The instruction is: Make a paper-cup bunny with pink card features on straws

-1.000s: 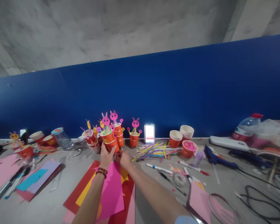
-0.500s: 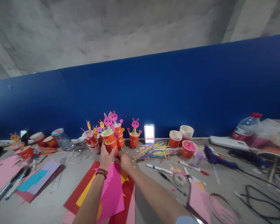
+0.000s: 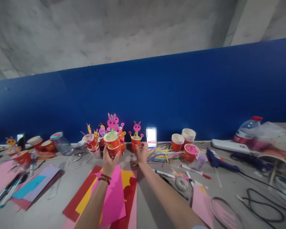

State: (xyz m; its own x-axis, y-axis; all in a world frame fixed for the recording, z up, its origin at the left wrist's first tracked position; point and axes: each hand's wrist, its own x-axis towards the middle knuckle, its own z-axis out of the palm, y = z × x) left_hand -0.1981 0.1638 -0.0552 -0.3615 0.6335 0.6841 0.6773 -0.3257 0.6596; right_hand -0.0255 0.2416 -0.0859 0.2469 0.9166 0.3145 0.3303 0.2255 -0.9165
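My left hand [image 3: 110,160] is wrapped round two nested red paper cups [image 3: 113,149], held upright over the table. A pink rabbit-eared paper figure [image 3: 112,122] on green stems stands up out of the top cup. My right hand [image 3: 142,154] has its fingers curled against the lower right side of a single red paper cup [image 3: 134,143]. That cup carries another pink rabbit figure [image 3: 137,127] with two small round paws. The fingertips are partly hidden there. More figure cups [image 3: 88,140] stand close behind and left of my left hand.
Coloured paper sheets [image 3: 113,200] lie under my forearms. Right of my right hand are twisted pipe cleaners [image 3: 160,154], a lit phone-like screen [image 3: 151,137], stacked cups [image 3: 177,142], markers, tape [image 3: 181,183] and a blue glue gun [image 3: 220,163]. A blue partition [image 3: 157,95] stands behind.
My right hand has moved right and away from the left hand's cups to the single rabbit cup. The left hand's stack has turned slightly and shifted a little to the right.
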